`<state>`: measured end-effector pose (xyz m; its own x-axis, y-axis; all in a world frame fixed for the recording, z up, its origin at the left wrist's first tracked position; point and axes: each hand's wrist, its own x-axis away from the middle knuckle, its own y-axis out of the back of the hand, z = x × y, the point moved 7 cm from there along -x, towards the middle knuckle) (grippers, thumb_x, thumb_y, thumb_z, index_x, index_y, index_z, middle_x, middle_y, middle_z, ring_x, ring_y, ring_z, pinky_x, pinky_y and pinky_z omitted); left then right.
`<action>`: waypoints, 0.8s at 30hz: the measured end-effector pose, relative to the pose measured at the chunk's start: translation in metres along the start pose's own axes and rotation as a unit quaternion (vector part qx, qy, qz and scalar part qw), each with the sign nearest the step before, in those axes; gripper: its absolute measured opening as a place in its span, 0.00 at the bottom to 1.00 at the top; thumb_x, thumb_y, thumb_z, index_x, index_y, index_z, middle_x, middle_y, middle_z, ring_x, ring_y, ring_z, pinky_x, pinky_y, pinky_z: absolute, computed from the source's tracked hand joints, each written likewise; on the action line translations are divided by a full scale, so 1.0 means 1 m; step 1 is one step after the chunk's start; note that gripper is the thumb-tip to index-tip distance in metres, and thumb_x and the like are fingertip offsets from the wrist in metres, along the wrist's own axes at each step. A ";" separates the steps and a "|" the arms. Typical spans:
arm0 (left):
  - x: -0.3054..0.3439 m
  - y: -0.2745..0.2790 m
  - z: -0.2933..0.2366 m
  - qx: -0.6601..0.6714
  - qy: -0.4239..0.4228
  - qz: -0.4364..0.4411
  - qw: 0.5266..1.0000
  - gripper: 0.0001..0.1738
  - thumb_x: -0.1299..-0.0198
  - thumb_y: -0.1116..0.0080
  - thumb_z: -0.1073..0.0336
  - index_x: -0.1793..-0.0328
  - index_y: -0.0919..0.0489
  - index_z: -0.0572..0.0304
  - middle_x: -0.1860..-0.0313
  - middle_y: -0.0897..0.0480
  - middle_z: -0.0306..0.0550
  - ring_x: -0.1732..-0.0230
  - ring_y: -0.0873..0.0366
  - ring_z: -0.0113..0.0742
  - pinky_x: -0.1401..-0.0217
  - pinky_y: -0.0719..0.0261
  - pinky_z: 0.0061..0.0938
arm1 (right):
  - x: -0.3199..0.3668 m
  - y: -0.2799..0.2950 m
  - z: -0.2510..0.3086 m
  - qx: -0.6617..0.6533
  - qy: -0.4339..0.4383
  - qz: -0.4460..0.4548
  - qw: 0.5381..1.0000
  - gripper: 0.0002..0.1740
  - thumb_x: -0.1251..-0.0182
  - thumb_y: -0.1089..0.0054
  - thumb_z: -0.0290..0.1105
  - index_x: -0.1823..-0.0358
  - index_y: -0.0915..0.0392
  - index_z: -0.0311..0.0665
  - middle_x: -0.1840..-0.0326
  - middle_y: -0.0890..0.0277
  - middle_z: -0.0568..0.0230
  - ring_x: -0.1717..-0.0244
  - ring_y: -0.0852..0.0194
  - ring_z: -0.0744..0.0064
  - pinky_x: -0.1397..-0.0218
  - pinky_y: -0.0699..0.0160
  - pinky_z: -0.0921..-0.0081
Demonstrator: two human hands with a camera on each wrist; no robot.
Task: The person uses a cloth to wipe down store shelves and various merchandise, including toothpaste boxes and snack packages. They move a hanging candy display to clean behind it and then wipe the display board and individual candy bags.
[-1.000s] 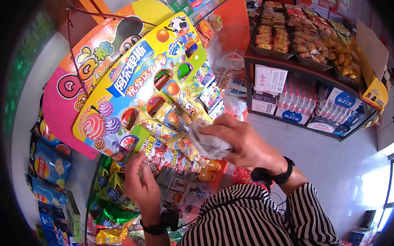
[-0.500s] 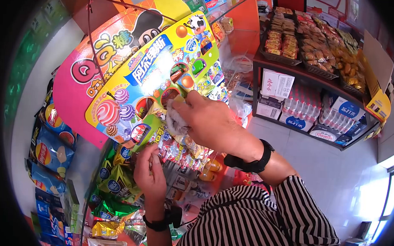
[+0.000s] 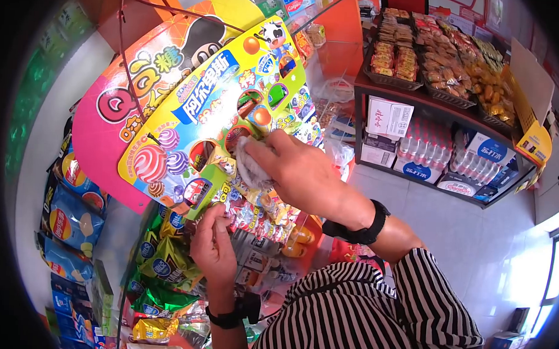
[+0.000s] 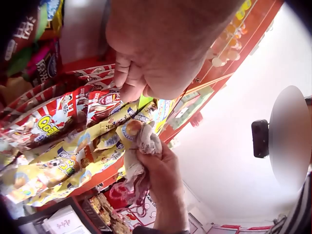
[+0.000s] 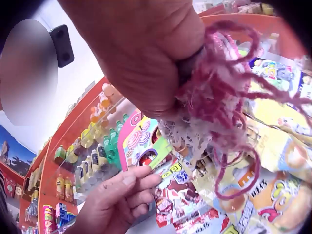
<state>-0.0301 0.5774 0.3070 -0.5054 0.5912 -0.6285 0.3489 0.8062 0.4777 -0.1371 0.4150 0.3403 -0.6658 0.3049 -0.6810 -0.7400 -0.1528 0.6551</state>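
Observation:
My right hand (image 3: pixel 307 178) grips a crumpled greyish-white cloth (image 3: pixel 252 166) over the lower part of a yellow candy display board (image 3: pixel 198 125). Frayed pink strands (image 5: pixel 222 97) hang from the cloth in the right wrist view. Beneath it hang yellow lollipop packets (image 4: pixel 73 165) in rows, with red-and-white QQ candy packets (image 5: pixel 178 197) alongside. My left hand (image 3: pixel 215 249) is by the board's lower left corner, its fingers loosely bent and their tips right at the edge of the board and packets. Cut-out windows in the board are partly covered by my right hand.
A pink QQ candy board (image 3: pixel 96 143) stands behind the yellow one. Chip bags (image 3: pixel 69 216) hang at the left, and green snack bags (image 3: pixel 168 263) lie below. Across the tiled floor (image 3: pixel 425 229) stands a dark shelf (image 3: pixel 368 91) with snack trays and bottled water.
My right hand has moved left with the cloth, from beside the packets onto the board's lower windows. My left hand stays by the corner, shifted slightly right in view.

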 end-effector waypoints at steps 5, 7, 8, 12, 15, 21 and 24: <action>0.002 -0.001 -0.004 0.032 -0.002 -0.015 0.999 0.13 0.35 0.54 0.76 0.47 0.24 0.70 0.58 0.17 0.50 0.65 0.19 0.30 0.60 0.22 0.22 | 0.035 -0.013 -0.008 -0.011 -0.023 -0.036 0.999 0.31 0.51 0.42 0.22 0.41 0.31 0.43 0.56 0.31 0.58 0.58 0.23 0.55 0.65 0.20 0.65; 0.003 -0.001 -0.003 0.026 0.001 -0.010 1.000 0.13 0.35 0.54 0.76 0.46 0.24 0.70 0.58 0.17 0.50 0.66 0.20 0.30 0.61 0.22 0.22 | 0.052 -0.024 -0.014 0.000 -0.025 -0.024 0.999 0.29 0.51 0.43 0.23 0.42 0.30 0.43 0.58 0.31 0.57 0.59 0.23 0.56 0.65 0.20 0.66; 0.003 -0.002 -0.003 0.020 0.000 -0.004 1.000 0.14 0.35 0.54 0.76 0.46 0.24 0.70 0.58 0.17 0.50 0.66 0.20 0.30 0.61 0.22 0.22 | 0.061 -0.033 -0.018 0.013 -0.028 -0.013 0.999 0.28 0.50 0.44 0.24 0.43 0.30 0.43 0.59 0.32 0.57 0.61 0.23 0.56 0.65 0.20 0.66; 0.003 -0.004 -0.004 0.020 0.010 0.006 1.000 0.14 0.35 0.54 0.76 0.45 0.24 0.70 0.58 0.17 0.50 0.67 0.20 0.29 0.62 0.23 0.23 | 0.100 -0.080 -0.039 -0.017 -0.042 0.018 0.999 0.28 0.49 0.45 0.24 0.42 0.31 0.44 0.57 0.32 0.57 0.59 0.23 0.55 0.61 0.20 0.66; 0.005 -0.007 0.000 0.013 0.030 0.033 0.999 0.16 0.34 0.56 0.75 0.42 0.27 0.69 0.53 0.19 0.49 0.63 0.22 0.28 0.58 0.24 0.21 | 0.120 -0.100 -0.048 -0.026 -0.083 0.035 0.996 0.29 0.50 0.45 0.23 0.42 0.30 0.44 0.57 0.32 0.57 0.59 0.24 0.54 0.60 0.21 0.64; 0.009 -0.005 -0.001 0.026 0.019 0.015 0.999 0.15 0.35 0.54 0.76 0.44 0.25 0.69 0.58 0.17 0.50 0.68 0.20 0.29 0.63 0.23 0.23 | 0.145 -0.096 -0.053 -0.086 -0.123 0.062 0.987 0.33 0.56 0.41 0.21 0.42 0.29 0.43 0.56 0.31 0.56 0.57 0.25 0.54 0.60 0.21 0.63; 0.012 -0.005 -0.001 0.024 0.023 0.032 0.999 0.15 0.35 0.54 0.75 0.44 0.25 0.69 0.58 0.17 0.50 0.67 0.21 0.28 0.63 0.24 0.22 | 0.144 -0.077 -0.045 -0.126 -0.097 0.044 0.986 0.35 0.59 0.41 0.22 0.41 0.30 0.42 0.60 0.31 0.56 0.60 0.25 0.53 0.62 0.21 0.63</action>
<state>-0.0387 0.5805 0.2971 -0.5164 0.6402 -0.5687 0.4175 0.7681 0.4856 -0.1802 0.4284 0.1767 -0.7158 0.4506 -0.5334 -0.6966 -0.4079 0.5903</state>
